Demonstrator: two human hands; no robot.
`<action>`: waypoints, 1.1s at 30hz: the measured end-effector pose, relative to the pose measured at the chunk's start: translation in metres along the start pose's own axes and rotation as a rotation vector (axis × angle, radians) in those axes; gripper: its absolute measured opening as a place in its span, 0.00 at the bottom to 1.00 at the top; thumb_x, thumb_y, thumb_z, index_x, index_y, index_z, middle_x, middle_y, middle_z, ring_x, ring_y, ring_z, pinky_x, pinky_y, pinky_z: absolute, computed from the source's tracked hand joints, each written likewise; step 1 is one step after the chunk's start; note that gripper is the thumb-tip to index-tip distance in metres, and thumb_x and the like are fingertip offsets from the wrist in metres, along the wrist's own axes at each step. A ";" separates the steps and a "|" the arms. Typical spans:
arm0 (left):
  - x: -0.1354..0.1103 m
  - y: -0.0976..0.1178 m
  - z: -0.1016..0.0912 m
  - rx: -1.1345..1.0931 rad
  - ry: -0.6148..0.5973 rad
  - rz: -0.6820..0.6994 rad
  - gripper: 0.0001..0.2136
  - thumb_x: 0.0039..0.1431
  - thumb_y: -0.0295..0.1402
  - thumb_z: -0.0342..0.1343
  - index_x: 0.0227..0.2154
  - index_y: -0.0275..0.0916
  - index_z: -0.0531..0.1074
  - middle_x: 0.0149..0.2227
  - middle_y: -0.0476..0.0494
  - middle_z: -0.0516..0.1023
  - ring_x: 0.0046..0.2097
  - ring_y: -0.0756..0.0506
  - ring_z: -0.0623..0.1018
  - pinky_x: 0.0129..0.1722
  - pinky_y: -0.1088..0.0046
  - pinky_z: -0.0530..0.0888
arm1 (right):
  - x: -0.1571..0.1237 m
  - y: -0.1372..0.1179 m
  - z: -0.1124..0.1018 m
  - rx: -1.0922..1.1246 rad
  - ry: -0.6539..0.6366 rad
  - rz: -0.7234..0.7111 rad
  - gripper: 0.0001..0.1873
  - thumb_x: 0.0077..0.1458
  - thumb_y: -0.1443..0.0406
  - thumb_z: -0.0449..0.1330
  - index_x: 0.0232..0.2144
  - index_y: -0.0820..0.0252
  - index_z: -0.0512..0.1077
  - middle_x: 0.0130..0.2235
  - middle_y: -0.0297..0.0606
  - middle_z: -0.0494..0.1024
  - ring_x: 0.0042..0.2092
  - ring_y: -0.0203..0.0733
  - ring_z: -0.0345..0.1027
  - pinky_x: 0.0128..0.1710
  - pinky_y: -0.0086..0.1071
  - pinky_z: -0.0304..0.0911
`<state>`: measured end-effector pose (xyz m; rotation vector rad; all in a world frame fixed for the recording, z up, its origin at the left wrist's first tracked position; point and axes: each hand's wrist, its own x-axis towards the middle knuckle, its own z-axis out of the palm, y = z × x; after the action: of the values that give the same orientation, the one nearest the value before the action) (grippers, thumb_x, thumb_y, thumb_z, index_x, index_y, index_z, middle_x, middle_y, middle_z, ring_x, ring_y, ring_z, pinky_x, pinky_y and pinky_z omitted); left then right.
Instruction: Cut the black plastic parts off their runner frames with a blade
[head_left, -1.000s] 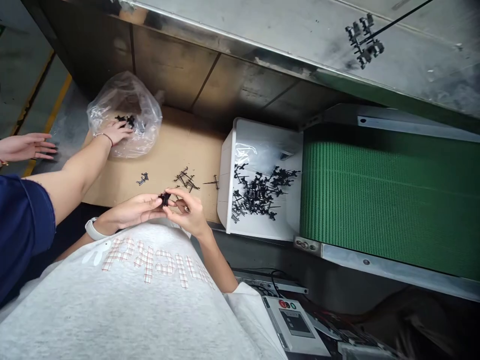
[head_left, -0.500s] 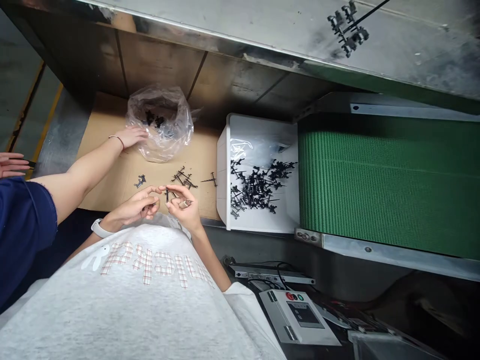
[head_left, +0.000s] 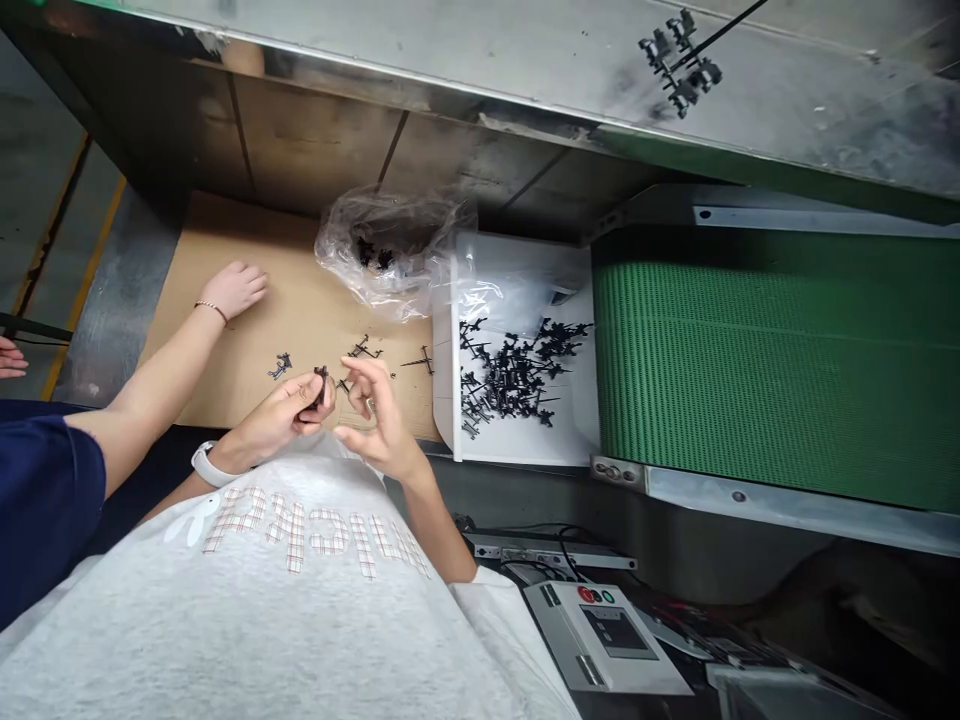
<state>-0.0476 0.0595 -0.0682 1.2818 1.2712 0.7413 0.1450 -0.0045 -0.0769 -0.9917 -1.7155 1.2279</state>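
Pinching one small black plastic part (head_left: 321,385) in the left hand (head_left: 279,420), thumb and fingers pressed together in a tight grip just above the cardboard sheet (head_left: 247,260). Keeping the right hand (head_left: 379,430) right beside it, grip spread and empty, and those free fingers are probably what the next move is calling for. Spotting one lone part (head_left: 280,366) on the cardboard, a small tangle of maybe three (head_left: 364,350), plus one more (head_left: 418,360). Also seeing a co-worker's hand (head_left: 236,290) resting there, navy sleeve (head_left: 45,500) alongside. Farther out, spotting one plastic bag (head_left: 341,250) with a few parts, one white bin (head_left: 448,380) piled with way too many to count, one green conveyor belt (head_left: 750,370), and one part (head_left: 679,65) up on a steel panel (head_left: 525,60).
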 end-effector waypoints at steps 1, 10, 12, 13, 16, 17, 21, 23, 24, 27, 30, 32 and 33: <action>-0.022 0.003 0.009 -0.089 -0.061 -0.020 0.14 0.69 0.38 0.48 0.34 0.35 0.72 0.29 0.48 0.72 0.30 0.50 0.74 0.30 0.72 0.73 | -0.001 -0.005 -0.004 -0.095 -0.002 -0.028 0.33 0.58 0.45 0.56 0.58 0.54 0.58 0.45 0.42 0.64 0.36 0.40 0.62 0.39 0.41 0.70; -0.078 0.026 0.050 -0.675 -0.167 -0.041 0.21 0.61 0.48 0.55 0.19 0.41 0.62 0.14 0.55 0.50 0.19 0.53 0.53 0.20 0.76 0.55 | -0.003 -0.050 -0.017 -0.414 -0.079 -0.149 0.18 0.67 0.69 0.44 0.56 0.51 0.60 0.43 0.42 0.68 0.45 0.45 0.65 0.47 0.40 0.70; -0.079 0.027 0.052 -0.734 -0.148 -0.036 0.21 0.59 0.50 0.57 0.20 0.40 0.64 0.14 0.56 0.50 0.18 0.54 0.53 0.20 0.76 0.54 | -0.002 -0.053 -0.016 -0.422 -0.077 -0.173 0.24 0.68 0.69 0.44 0.63 0.49 0.55 0.41 0.40 0.71 0.43 0.42 0.68 0.45 0.35 0.70; -0.079 0.027 0.053 -0.759 -0.139 -0.033 0.21 0.59 0.51 0.57 0.20 0.40 0.64 0.14 0.56 0.50 0.18 0.54 0.52 0.19 0.76 0.53 | -0.002 -0.054 -0.015 -0.407 -0.064 -0.189 0.26 0.68 0.69 0.45 0.65 0.48 0.51 0.41 0.39 0.72 0.42 0.41 0.69 0.44 0.34 0.70; -0.081 0.025 0.057 -0.811 -0.118 -0.016 0.21 0.60 0.51 0.56 0.21 0.40 0.63 0.12 0.58 0.49 0.16 0.55 0.50 0.18 0.77 0.52 | -0.002 -0.051 -0.011 -0.335 0.005 -0.301 0.28 0.68 0.68 0.47 0.66 0.47 0.47 0.39 0.36 0.72 0.38 0.37 0.70 0.37 0.30 0.70; -0.081 0.025 0.058 -0.820 -0.115 -0.010 0.21 0.61 0.51 0.56 0.21 0.40 0.63 0.12 0.59 0.49 0.16 0.55 0.49 0.17 0.77 0.52 | -0.002 -0.050 -0.010 -0.318 0.029 -0.351 0.27 0.68 0.69 0.48 0.65 0.48 0.49 0.38 0.35 0.72 0.36 0.36 0.69 0.35 0.29 0.70; -0.081 0.025 0.060 -0.819 -0.109 0.001 0.22 0.61 0.51 0.55 0.20 0.40 0.61 0.11 0.60 0.50 0.16 0.55 0.50 0.18 0.77 0.54 | 0.000 -0.047 -0.009 -0.387 0.101 -0.449 0.18 0.68 0.65 0.49 0.59 0.50 0.56 0.33 0.33 0.67 0.31 0.36 0.63 0.27 0.27 0.64; -0.082 0.026 0.060 -0.778 -0.080 0.000 0.23 0.60 0.52 0.55 0.20 0.40 0.61 0.11 0.59 0.51 0.16 0.54 0.52 0.18 0.75 0.56 | 0.001 -0.046 -0.009 -0.439 0.129 -0.442 0.17 0.68 0.59 0.50 0.57 0.51 0.58 0.34 0.34 0.67 0.32 0.37 0.62 0.27 0.29 0.63; -0.083 0.026 0.060 -0.753 -0.060 0.000 0.23 0.60 0.52 0.55 0.20 0.40 0.61 0.11 0.58 0.51 0.16 0.54 0.53 0.18 0.75 0.56 | 0.001 -0.047 -0.008 -0.451 0.136 -0.440 0.17 0.67 0.57 0.51 0.56 0.52 0.58 0.34 0.34 0.67 0.31 0.37 0.62 0.27 0.30 0.63; -0.085 0.027 0.060 -0.703 -0.015 -0.002 0.22 0.60 0.52 0.54 0.19 0.41 0.62 0.13 0.56 0.52 0.16 0.53 0.54 0.19 0.73 0.55 | 0.002 -0.047 -0.005 -0.466 0.162 -0.434 0.17 0.65 0.55 0.53 0.53 0.53 0.60 0.33 0.33 0.66 0.30 0.36 0.62 0.28 0.30 0.64; -0.086 0.027 0.060 -0.689 -0.002 0.001 0.20 0.61 0.48 0.52 0.18 0.42 0.64 0.13 0.55 0.52 0.17 0.52 0.55 0.21 0.72 0.57 | 0.002 -0.046 0.000 -0.435 0.188 -0.417 0.18 0.63 0.52 0.55 0.50 0.52 0.62 0.33 0.32 0.66 0.31 0.36 0.63 0.27 0.29 0.64; -0.087 0.028 0.061 -0.675 0.015 0.006 0.19 0.62 0.45 0.50 0.18 0.43 0.64 0.12 0.55 0.52 0.18 0.50 0.57 0.24 0.70 0.60 | 0.003 -0.046 0.002 -0.411 0.201 -0.414 0.18 0.63 0.51 0.55 0.50 0.52 0.62 0.32 0.32 0.66 0.31 0.36 0.63 0.27 0.29 0.64; -0.087 0.028 0.062 -0.668 0.024 0.007 0.19 0.63 0.44 0.49 0.17 0.43 0.64 0.12 0.54 0.52 0.19 0.50 0.58 0.25 0.69 0.61 | 0.003 -0.045 0.003 -0.404 0.204 -0.414 0.17 0.64 0.52 0.55 0.49 0.52 0.63 0.32 0.32 0.66 0.31 0.36 0.63 0.26 0.29 0.64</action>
<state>-0.0016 -0.0325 -0.0293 0.7307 0.9163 1.0741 0.1342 -0.0132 -0.0336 -0.8884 -1.9186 0.5096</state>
